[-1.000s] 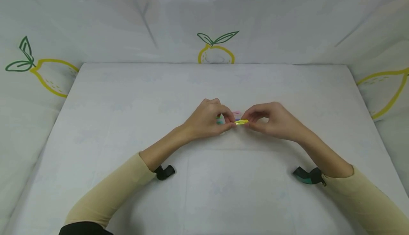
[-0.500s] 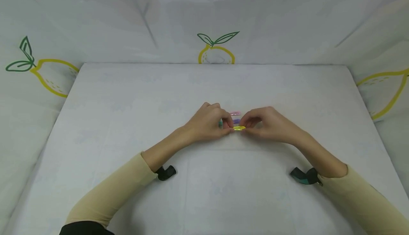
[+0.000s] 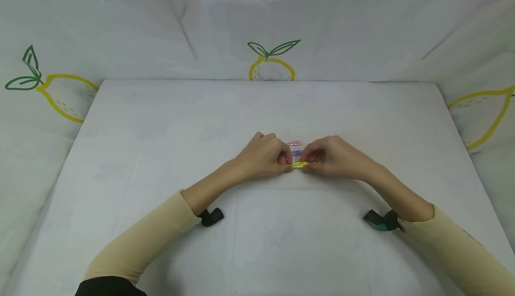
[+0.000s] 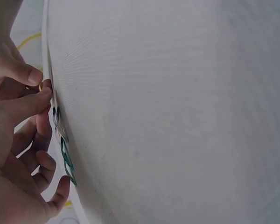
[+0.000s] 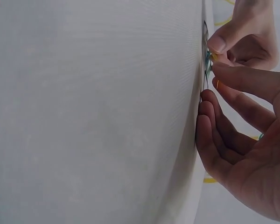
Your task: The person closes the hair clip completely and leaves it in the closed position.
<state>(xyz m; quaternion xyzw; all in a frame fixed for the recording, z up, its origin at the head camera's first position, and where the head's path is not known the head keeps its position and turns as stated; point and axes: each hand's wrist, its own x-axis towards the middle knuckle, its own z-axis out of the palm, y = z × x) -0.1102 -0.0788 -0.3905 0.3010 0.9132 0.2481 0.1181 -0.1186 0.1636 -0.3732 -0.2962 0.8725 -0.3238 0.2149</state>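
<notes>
Between both hands, in the head view, is a yellow snap hair clip [image 3: 299, 165], lying crosswise at the table's middle. My left hand [image 3: 262, 156] pinches its left end with thumb and index finger. At the other end, my right hand [image 3: 342, 158] pinches it likewise. A purple hair clip [image 3: 296, 153] lies just behind it, and a pink hair clip [image 3: 295, 143] farther back, each partly covered by the left hand. Green clips [image 4: 66, 158] show beside the left fingers in the left wrist view; the left hand covers them in the head view.
A white cloth covers the table [image 3: 281, 242], with a white lemon-print curtain [image 3: 342, 27] standing behind and at both sides. Dark curved pieces [image 3: 212, 217] stick out by the sleeve cuffs on both arms.
Both hands have drawn the yellow hair clip toward the person and slightly left, lowering it toward the table. The purple and pink clips are now more exposed behind it.
</notes>
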